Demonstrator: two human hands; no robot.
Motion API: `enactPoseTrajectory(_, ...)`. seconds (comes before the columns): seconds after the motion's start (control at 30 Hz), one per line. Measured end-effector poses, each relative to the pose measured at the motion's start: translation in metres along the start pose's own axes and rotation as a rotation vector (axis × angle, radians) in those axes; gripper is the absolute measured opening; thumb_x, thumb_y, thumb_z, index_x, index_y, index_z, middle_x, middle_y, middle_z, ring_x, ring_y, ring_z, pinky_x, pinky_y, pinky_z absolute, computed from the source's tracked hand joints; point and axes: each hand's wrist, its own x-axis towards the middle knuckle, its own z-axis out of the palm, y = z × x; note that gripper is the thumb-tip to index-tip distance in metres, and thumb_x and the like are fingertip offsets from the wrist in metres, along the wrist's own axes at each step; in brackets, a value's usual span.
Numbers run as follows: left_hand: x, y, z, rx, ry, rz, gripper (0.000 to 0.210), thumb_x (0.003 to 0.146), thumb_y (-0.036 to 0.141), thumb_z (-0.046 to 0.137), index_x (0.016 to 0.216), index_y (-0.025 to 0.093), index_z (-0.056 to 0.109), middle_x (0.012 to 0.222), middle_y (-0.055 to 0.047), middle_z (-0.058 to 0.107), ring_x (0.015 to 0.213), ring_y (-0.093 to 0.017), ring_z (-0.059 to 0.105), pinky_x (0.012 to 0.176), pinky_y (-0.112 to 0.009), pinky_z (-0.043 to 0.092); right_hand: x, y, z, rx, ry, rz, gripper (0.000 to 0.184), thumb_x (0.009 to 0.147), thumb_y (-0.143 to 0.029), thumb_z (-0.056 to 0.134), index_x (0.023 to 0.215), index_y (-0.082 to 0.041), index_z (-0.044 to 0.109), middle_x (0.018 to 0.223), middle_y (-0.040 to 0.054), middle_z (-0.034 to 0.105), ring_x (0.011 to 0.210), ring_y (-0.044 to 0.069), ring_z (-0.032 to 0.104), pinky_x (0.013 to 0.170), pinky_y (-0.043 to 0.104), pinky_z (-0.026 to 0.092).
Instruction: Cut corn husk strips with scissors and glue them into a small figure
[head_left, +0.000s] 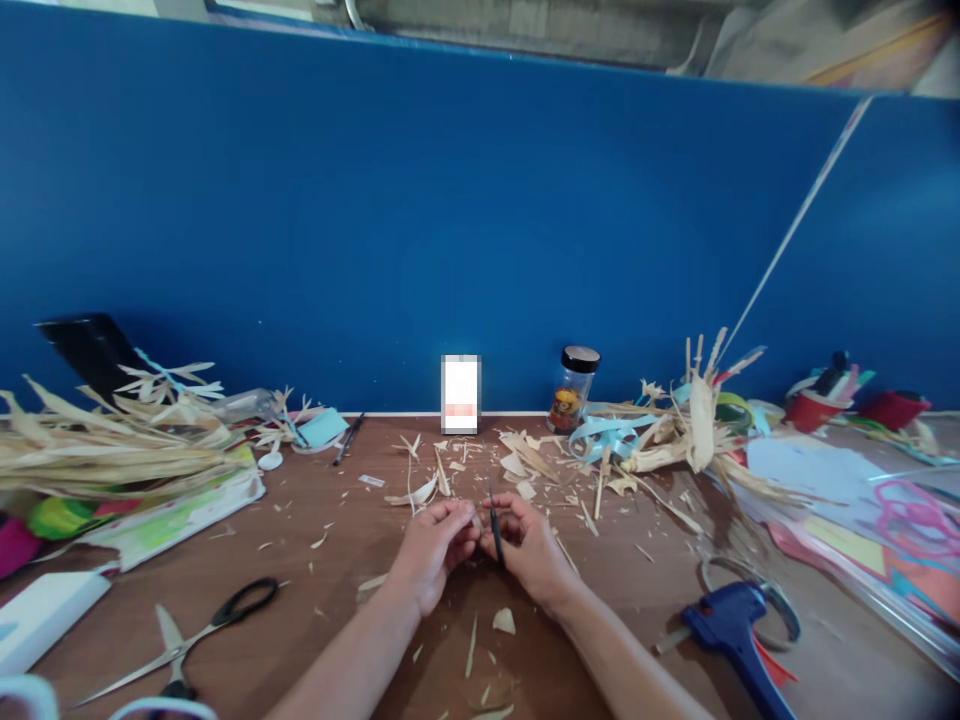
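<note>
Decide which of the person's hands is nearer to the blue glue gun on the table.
Right. The right hand is mid-table, the blue glue gun lying off to its right; the left hand sits farther away, beyond the right hand.

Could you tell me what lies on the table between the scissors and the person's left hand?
In the head view, only bare wood and a few small husk scraps lie between the scissors and the left hand.

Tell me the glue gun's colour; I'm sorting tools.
Blue glue gun, clearest in the head view.
</note>
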Motion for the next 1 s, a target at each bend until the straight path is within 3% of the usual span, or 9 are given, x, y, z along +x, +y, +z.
enactPoseTrajectory(0.17,0.0014,0.0053,-0.0026,0.006,0.040,0.029,0.035,0.069,0.015,0.063,0.102,0.015,0.054,0.060,0.001,0.060,0.046,-0.005,0.053,0.042,-0.013,0.042,-0.0002,0.0031,-0.0027,0.000,-0.025,0.010,0.041,0.064,-0.029,0.070,0.099,-0.018,0.051,0.063,-0.0039,0.060,0.055,0.010,0.054,0.053,0.021,0.039)
enactPoseTrajectory(0.37,0.0001,0.0062,-0.0018,0.044,0.004,0.060,0.038,0.068,0.014,0.063,0.105,0.014,0.053,0.067,-0.003,0.064,0.052,-0.007,0.057,0.048,-0.015,0.046,-0.0011,0.0010,-0.0030,0.018,-0.008,0.043,0.040,0.065,-0.029,0.070,0.097,-0.018,0.049,0.057,-0.0057,0.057,0.051,0.009,0.051,0.051,0.021,0.037)
enactPoseTrajectory(0.63,-0.0001,0.0002,0.0001,-0.127,-0.075,0.012,0.016,0.064,0.009,0.068,0.077,0.011,0.060,0.066,-0.004,0.064,0.056,-0.007,0.059,0.057,-0.016,0.050,-0.0002,0.0025,-0.0031,0.011,-0.002,0.023,0.040,0.065,-0.030,0.069,0.097,-0.018,0.049,0.056,-0.0059,0.057,0.052,0.011,0.052,0.051,0.022,0.037)
enactPoseTrajectory(1.0,-0.0002,0.0001,-0.0009,-0.158,-0.116,-0.047,0.012,0.064,0.013,0.069,0.074,0.011,0.063,0.064,-0.002,0.062,0.053,-0.005,0.057,0.054,-0.012,0.049,-0.0006,0.0023,-0.0032,0.012,-0.021,0.011,0.038,0.063,-0.026,0.070,0.095,-0.018,0.050,0.056,-0.0065,0.057,0.050,0.009,0.050,0.052,0.021,0.037)
